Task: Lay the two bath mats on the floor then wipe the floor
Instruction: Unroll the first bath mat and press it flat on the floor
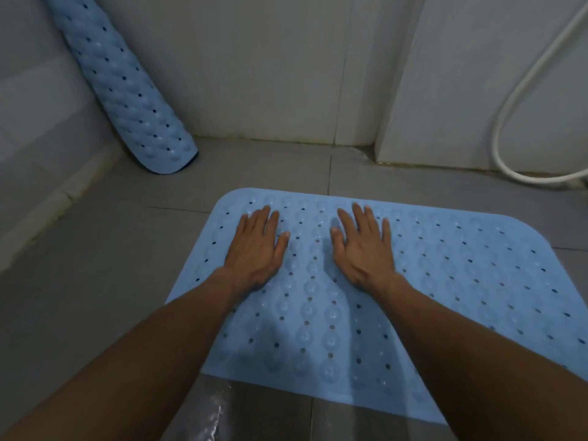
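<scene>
Blue bath mat [429,281] lies flat on tiled floor [79,265], far edge near wall, short of floor's far right corner. Left hand [256,246] and right hand [362,246] spread open, palms down on mat's far half, gripping nothing. Second mat [127,90] rolled, standing tilted in floor's far left corner, leaning on wall. White hose [521,106] hangs at right. Judgement: perforated rubbery sheet, light, floppy, likely clings to wet tile. Take roll round middle, unroll from loose edge.
</scene>
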